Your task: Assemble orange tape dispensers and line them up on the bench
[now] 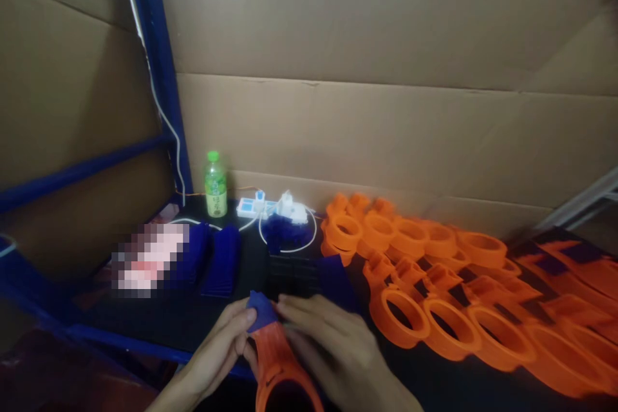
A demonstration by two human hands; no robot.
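- 1 orange part [277,351] is held low in the middle, just in front of the body, with its round ring near and its thin end pointing away.
- A blue piece [263,312] is seen over the thin end. Whether it is fixed or just laid there cannot be told.
- The blue end is pinched by the left hand [224,341], with the thumb pressed on the blue.
- The fingers of the right hand [338,335] are kept close together beside the blue end. They are blurred, so it cannot be told if anything is gripped.
- This part seems to be partly done: blue is on its end, but both hands are kept close to it.
- At the far right, blue patches [551,264] are seen on flat orange pieces. These may be done, though they are blurred.
- No blue can be made out on the front row of orange rings [420,335] or the back row [381,241], so these look bare.
- 2 stacks of blue strips [221,264] are set at the left, and 1 loose blue sheet [335,278] is seen behind the right hand, so some blue seems to be left.
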